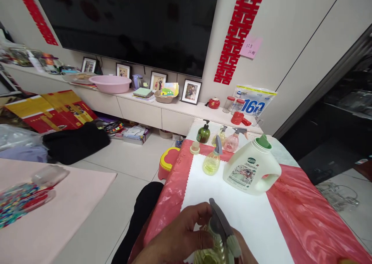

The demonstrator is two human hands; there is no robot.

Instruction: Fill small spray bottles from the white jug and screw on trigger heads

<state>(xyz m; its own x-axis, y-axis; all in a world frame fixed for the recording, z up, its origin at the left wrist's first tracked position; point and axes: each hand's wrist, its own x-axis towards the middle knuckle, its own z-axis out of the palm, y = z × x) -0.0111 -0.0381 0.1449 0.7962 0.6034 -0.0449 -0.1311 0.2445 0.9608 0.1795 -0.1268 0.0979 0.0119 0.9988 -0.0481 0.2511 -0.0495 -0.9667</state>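
Left hand [177, 237] has its grip closed around a spray bottle [216, 244] at the near edge of the surface [305, 217]. Right hand mostly hidden behind the bottle; grip cannot be told. White jug [251, 171] stands farther off.

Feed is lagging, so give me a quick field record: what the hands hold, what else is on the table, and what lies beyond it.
left hand: wrapped around the yellow spray bottle
yellow spray bottle: near table edge, grey trigger head on top
right hand: cannot tell, hidden behind the bottle
white jug: upright on white mat, green cap
small spray bottles: one beside the jug, more behind
table: red cover, white mat in the middle
pink basin: on the wall shelf
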